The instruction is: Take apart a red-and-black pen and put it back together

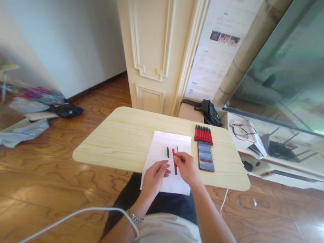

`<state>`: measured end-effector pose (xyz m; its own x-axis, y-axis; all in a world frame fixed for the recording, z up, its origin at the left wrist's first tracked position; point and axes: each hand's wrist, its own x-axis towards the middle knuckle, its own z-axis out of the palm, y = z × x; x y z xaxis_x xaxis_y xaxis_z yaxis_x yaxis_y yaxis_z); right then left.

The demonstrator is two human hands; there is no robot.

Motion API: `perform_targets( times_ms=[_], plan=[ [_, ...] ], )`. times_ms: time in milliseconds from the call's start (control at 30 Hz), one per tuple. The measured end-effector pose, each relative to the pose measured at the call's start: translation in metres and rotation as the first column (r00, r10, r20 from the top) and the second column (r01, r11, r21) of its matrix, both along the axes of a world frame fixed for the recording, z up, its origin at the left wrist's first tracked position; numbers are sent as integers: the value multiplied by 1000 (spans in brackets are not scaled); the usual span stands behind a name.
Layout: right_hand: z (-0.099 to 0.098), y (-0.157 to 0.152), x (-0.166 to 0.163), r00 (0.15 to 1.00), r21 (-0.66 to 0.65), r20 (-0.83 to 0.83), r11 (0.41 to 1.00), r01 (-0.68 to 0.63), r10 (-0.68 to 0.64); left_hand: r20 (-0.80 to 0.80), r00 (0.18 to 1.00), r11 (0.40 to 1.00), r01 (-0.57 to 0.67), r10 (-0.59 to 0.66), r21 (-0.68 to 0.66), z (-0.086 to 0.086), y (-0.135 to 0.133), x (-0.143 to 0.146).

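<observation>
Pinching the pen (175, 165) near its far end, the right grip (186, 167) was closed on it with thumb and fingertips, over the paper (157, 147) on the desk (115, 138). The pen's black end pointed back toward the wearer; whether the barrel touched the paper or hung just above it could not be told. The left grip (155, 175) was loosely curled just beside the pen, with nothing visible in it. Near the pen, to its left, a small black piece (168, 152), probably a cap, lay on the paper. A thin dark part (177, 148) showed just beyond the right fingertips, too small to make out.

The pen looked light and stiff, likely smooth plastic, so it seemed apt to roll or twist under a loose hold. Mid-barrel seemed the steadiest place to take it, with light pressure. The black piece, short and slim, probably called for a fingertip pinch across its sides, and the thin part looked the most fragile.

On the right, a row of pens (203, 134) lay side by side just beyond a phone (205, 158), both clear of the paper.
</observation>
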<state>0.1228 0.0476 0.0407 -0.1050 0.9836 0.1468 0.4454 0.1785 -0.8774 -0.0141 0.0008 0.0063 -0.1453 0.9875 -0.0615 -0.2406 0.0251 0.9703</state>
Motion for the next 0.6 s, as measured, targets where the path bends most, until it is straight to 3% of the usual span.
perform_targets(
  times_ms=[167,300,367,500,600],
  plan=[
    [-3,-34,-22,995,5,-66,998,-69,69,190,981,997,53,-43,-50,11,-2,7],
    [0,-27,-15,986,39,-3,985,-167,167,194,981,999,5,5,-53,8,-2,5],
    [1,-12,-4,992,62,54,991,-115,112,169,985,998,-18,29,-68,6,-1,3],
    [-6,28,16,946,82,289,988,130,-148,173,984,998,-20,30,-59,1,1,4],
    [-17,49,21,869,33,471,988,152,-150,206,979,999,4,4,-41,-1,1,5]
  ],
)
